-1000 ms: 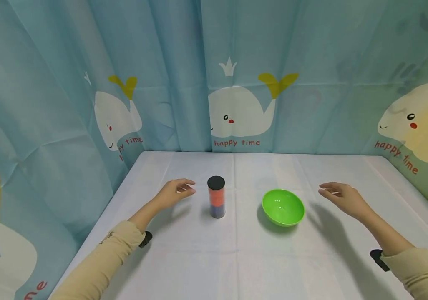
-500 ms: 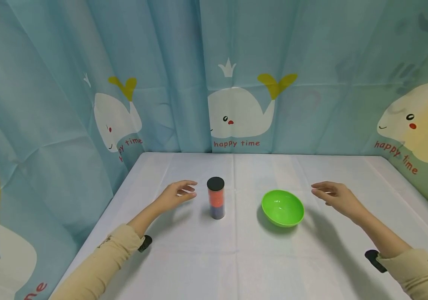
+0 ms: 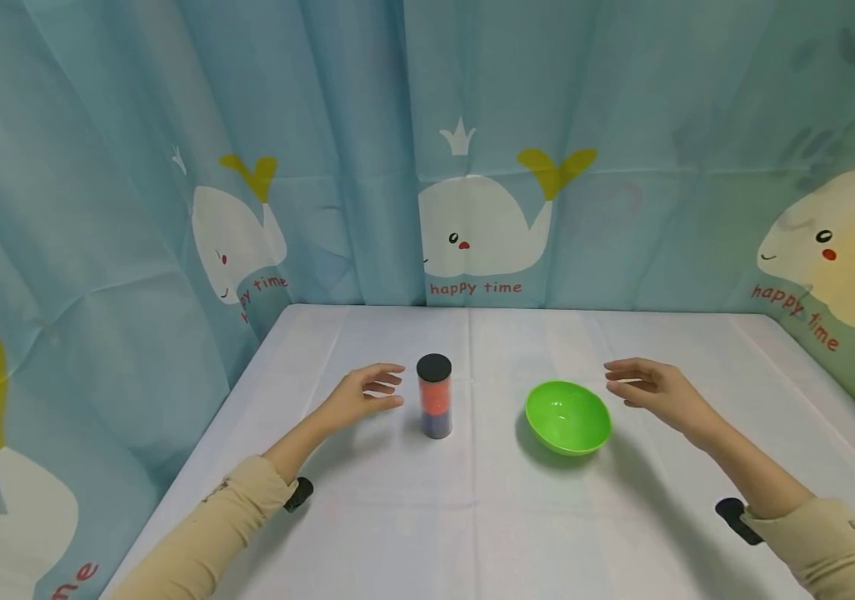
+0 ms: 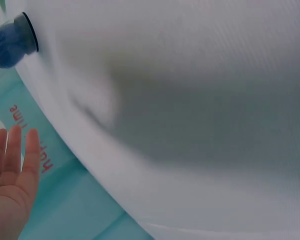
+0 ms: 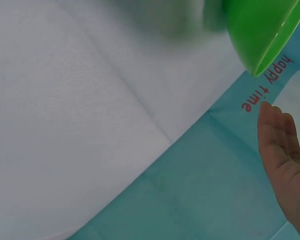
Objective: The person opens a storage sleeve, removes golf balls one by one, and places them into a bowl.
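We see the left hand (image 3: 356, 397) hanging above the bench (image 3: 472, 517) with its fingers loosely spread and holding nothing; the fingertips point toward the canister (image 3: 434, 397) and stop just short of it, so hand and canister are apart. In the left wrist view the same hand (image 4: 10, 180) shows straight, relaxed fingers lying side by side. The canister stands upright a little left of the bench's middle, with a black lid on top, an orange band below it and a dark blue base; the left wrist view catches only its blue lower end (image 4: 10, 42) at the frame's edge.

Our right hand (image 3: 656, 392) hovers over the bench too, fingers relaxed and slightly parted, gripping nothing. Its fingertips reach toward the green bowl (image 3: 567, 417) and are near the far right part of its rim without touching. The bowl sits open side up, right of the canister and well apart from it. In the right wrist view we see the bowl's rim (image 5: 262, 30) and the flat fingers (image 5: 277, 135) beside it.

A white cloth covers the bench, and a blue whale-printed curtain (image 3: 472, 167) hangs behind and at both sides
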`<state>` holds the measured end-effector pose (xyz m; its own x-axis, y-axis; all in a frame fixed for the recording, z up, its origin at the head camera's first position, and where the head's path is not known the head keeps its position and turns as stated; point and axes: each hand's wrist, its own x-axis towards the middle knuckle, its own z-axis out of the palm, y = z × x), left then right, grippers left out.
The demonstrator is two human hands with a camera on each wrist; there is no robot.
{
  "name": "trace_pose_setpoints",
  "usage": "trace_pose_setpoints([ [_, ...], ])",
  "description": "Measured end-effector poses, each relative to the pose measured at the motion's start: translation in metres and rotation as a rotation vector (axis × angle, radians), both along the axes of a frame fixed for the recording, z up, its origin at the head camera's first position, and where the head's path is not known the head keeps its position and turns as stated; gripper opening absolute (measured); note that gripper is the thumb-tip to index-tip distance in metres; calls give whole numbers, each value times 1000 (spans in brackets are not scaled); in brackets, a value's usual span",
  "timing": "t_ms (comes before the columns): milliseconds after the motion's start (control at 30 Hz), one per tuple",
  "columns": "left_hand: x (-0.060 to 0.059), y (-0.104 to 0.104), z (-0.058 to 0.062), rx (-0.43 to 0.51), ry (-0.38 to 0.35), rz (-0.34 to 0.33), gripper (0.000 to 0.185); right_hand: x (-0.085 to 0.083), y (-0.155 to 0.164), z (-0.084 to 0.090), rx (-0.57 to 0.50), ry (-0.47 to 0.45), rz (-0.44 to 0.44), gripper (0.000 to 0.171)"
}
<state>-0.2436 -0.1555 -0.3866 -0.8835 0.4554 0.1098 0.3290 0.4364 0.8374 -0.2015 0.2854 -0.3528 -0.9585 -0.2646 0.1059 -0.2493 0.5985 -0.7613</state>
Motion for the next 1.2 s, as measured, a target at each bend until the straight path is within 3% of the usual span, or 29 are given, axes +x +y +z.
trace_pose_setpoints([
  [367,0,6,-2,55,31,-5,59,0,-24,11,-51,15,25,40],
  [633,0,16,-1,72,-19,-4,60,5,-36,16,-159,-61,77,41],
  [1200,-2,39,-1,156,-33,46,62,3,-64,23,-219,-50,144,39],
])
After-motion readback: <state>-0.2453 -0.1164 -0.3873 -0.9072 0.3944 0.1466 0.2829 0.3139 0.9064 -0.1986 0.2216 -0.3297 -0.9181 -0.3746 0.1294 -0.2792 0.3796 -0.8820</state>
